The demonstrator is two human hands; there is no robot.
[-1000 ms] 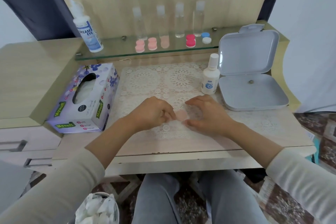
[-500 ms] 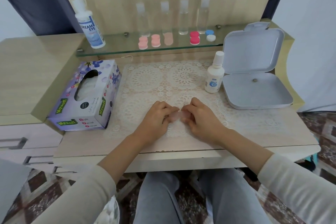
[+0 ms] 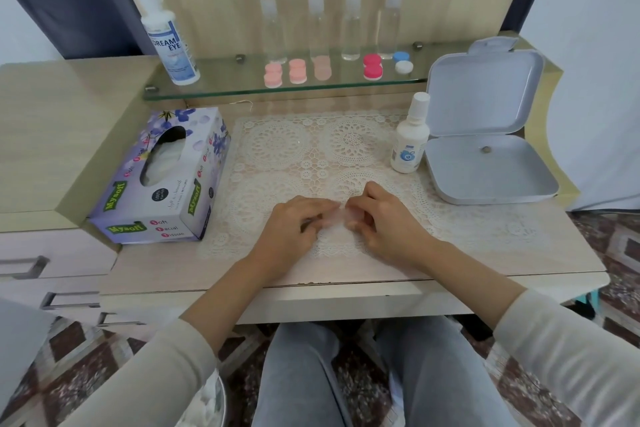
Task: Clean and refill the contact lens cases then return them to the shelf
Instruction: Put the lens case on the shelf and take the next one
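L hand & R hand | both pinch pink lens case | over lace mat

Bright, soft, even light falls throughout, and shadows are faint. The glass shelf carries mild reflections. Wide-angle distortion bows the edges of the surface, and the frame's corners look soft.

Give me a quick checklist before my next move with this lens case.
1. Left hand and right hand both pinch the pink case: ok.
2. Case opened: cannot tell, the grip hides it.
3. Small solution bottle upright, capped, right of the lace mat: ok.
4. Tissue box has tissue showing: ok.
5. Glass shelf has a free gap for returning it: ok.
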